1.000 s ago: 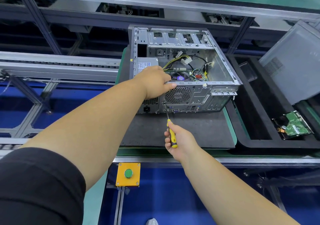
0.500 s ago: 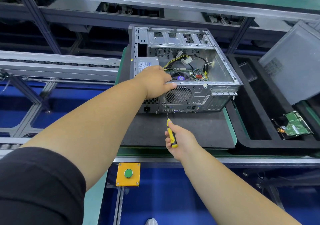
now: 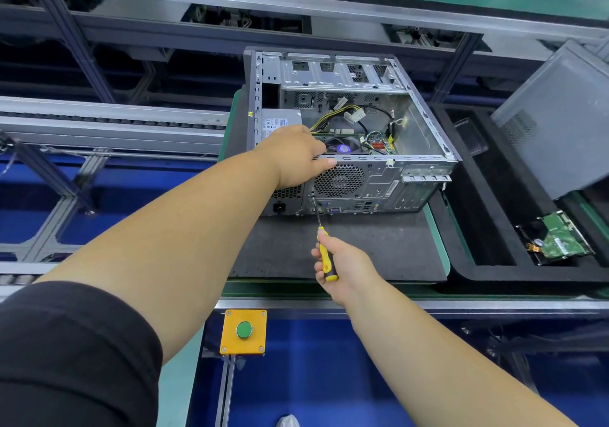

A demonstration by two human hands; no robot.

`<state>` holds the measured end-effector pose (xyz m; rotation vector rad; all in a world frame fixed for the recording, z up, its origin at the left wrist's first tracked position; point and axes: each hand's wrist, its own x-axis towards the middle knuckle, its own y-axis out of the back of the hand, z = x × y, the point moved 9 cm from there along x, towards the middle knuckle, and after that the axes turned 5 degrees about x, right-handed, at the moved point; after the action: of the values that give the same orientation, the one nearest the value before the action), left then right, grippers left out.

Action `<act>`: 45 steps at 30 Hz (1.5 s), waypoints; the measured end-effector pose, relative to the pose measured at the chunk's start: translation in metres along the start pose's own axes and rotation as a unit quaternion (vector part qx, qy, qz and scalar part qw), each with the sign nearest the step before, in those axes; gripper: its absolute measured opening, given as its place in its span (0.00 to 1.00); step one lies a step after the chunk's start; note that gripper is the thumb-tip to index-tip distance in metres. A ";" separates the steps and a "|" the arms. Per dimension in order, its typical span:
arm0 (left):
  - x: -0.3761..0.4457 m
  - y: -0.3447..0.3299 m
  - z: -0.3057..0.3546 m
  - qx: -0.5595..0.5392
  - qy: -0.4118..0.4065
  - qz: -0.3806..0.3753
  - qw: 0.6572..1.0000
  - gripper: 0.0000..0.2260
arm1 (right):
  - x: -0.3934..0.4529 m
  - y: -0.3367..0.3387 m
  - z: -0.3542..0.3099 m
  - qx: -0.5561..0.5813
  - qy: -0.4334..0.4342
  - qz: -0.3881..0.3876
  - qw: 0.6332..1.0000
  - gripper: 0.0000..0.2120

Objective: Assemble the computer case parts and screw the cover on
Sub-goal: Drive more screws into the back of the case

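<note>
- The computer case (image 3: 359,136) is lying open-side-up on the dark mat (image 3: 362,245) of the desk, its rear panel facing the person.
- The left hand (image 3: 296,155) is gripping the case's near top rim, fingers curling over the edge and thumb lying along the outside, steadying the case.
- The right hand (image 3: 342,263) is wrapping closed around the yellow handle of the screwdriver (image 3: 321,235), whose shaft is reaching up to the rear panel just left of the fan grille (image 3: 339,181).
- To do this well, I would judge that the shaft should be staying in line with the screw, with firm push into the panel while the left hand is bracing against it.
- The screw itself is too small to make out, so whether the tip is seated cannot be told.
- The grey cover (image 3: 560,120) is leaning well right of the case, partly cut off by the frame edge; it is not yet fitted.
</note>
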<state>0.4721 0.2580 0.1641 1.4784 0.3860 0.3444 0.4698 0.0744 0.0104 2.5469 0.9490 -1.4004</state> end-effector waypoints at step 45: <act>-0.005 0.003 -0.007 -0.120 0.009 0.015 0.993 0.14 | -0.009 -0.009 0.003 0.047 -0.089 -0.016 0.995 0.23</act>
<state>0.4644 0.2620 0.1665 1.2480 0.3238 0.4139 0.4586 0.0763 0.0177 2.4283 0.9187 -1.6853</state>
